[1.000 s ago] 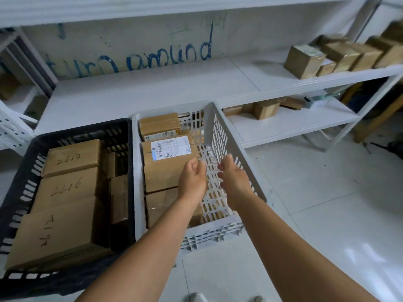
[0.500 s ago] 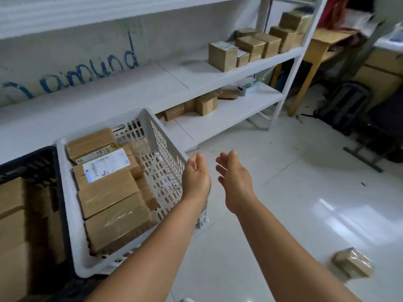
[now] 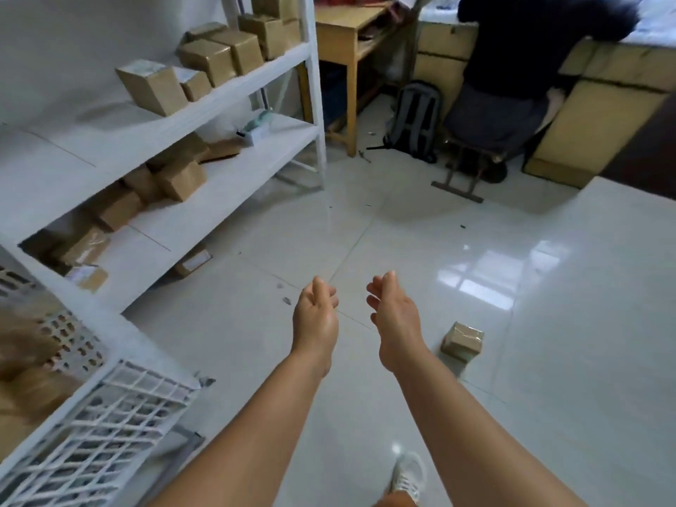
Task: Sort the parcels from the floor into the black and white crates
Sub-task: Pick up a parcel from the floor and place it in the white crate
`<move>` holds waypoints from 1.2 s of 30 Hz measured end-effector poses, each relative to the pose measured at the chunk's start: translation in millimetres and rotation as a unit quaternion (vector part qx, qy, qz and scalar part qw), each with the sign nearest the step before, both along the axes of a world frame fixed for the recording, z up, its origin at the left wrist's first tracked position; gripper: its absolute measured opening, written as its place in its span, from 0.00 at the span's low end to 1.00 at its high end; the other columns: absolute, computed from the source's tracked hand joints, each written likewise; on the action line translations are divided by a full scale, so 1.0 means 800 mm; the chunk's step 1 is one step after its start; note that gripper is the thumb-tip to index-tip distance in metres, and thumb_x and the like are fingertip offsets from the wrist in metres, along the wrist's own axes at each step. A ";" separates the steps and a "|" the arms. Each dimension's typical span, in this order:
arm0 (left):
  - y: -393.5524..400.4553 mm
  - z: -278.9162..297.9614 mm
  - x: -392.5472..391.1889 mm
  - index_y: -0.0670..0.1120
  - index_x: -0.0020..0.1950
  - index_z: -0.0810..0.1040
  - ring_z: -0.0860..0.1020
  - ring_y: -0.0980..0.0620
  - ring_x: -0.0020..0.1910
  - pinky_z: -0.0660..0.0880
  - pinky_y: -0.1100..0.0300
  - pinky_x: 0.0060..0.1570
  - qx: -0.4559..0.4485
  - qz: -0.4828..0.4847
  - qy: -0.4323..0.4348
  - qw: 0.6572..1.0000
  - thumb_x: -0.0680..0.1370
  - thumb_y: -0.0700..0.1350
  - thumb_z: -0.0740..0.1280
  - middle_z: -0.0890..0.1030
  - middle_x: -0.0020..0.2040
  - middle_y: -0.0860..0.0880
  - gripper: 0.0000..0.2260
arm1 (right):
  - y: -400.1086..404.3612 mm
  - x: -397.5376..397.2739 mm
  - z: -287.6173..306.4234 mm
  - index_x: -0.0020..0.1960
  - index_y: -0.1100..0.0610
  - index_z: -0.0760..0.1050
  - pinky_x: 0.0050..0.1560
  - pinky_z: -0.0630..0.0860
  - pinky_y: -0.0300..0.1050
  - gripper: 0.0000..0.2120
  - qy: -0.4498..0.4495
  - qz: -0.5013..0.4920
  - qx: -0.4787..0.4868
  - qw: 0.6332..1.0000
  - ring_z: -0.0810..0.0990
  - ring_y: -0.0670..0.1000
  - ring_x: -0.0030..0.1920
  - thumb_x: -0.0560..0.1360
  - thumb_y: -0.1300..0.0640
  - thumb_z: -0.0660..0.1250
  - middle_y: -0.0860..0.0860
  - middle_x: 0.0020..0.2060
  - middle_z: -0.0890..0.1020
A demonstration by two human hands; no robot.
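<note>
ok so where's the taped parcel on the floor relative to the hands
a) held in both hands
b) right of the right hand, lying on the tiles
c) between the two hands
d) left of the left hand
b: the taped parcel lies on the floor tiles to the right of the right hand; the left hand holds nothing either.
</note>
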State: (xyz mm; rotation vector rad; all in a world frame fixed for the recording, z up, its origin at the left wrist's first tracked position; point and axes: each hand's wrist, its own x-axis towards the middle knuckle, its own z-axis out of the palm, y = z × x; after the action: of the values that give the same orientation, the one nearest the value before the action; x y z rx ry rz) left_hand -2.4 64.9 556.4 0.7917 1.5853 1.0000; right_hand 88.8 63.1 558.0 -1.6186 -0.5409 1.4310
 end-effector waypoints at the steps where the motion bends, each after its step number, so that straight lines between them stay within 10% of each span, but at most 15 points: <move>1: 0.002 -0.003 0.025 0.48 0.60 0.70 0.75 0.52 0.58 0.69 0.54 0.64 -0.008 -0.013 -0.002 1.000 0.83 0.52 0.50 0.75 0.63 0.47 0.13 | 0.000 0.027 -0.004 0.46 0.49 0.73 0.61 0.69 0.47 0.15 -0.002 -0.015 -0.008 1.000 0.76 0.49 0.58 0.80 0.45 0.51 0.48 0.55 0.79; 24: 0.150 -0.135 0.337 0.43 0.73 0.63 0.74 0.47 0.62 0.68 0.50 0.66 -0.183 -0.240 0.006 0.953 0.83 0.54 0.49 0.72 0.69 0.44 0.22 | 0.061 0.379 -0.135 0.42 0.53 0.73 0.62 0.71 0.52 0.17 -0.023 -0.293 -0.155 0.943 0.76 0.56 0.60 0.79 0.45 0.52 0.52 0.49 0.78; 32: 0.254 -0.226 0.399 0.50 0.53 0.66 0.73 0.50 0.52 0.69 0.53 0.60 -0.228 -0.277 0.040 0.933 0.82 0.55 0.49 0.73 0.55 0.51 0.11 | 0.146 0.442 -0.219 0.43 0.52 0.73 0.62 0.71 0.51 0.15 -0.010 -0.302 -0.219 0.928 0.76 0.56 0.60 0.78 0.45 0.53 0.49 0.46 0.77; 36: 0.278 -0.293 0.422 0.53 0.53 0.72 0.72 0.49 0.54 0.67 0.56 0.59 -0.274 -0.275 0.053 0.920 0.81 0.57 0.49 0.74 0.53 0.50 0.15 | 0.174 0.471 -0.287 0.45 0.55 0.73 0.46 0.69 0.45 0.15 -0.005 -0.283 -0.266 0.921 0.75 0.55 0.50 0.77 0.45 0.53 0.52 0.49 0.76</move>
State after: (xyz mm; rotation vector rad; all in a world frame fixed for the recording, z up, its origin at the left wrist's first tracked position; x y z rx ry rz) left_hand 335.0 287.5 321.7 0.8284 1.4983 0.0933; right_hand 465.9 202.0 328.6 -1.9851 0.3433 1.1683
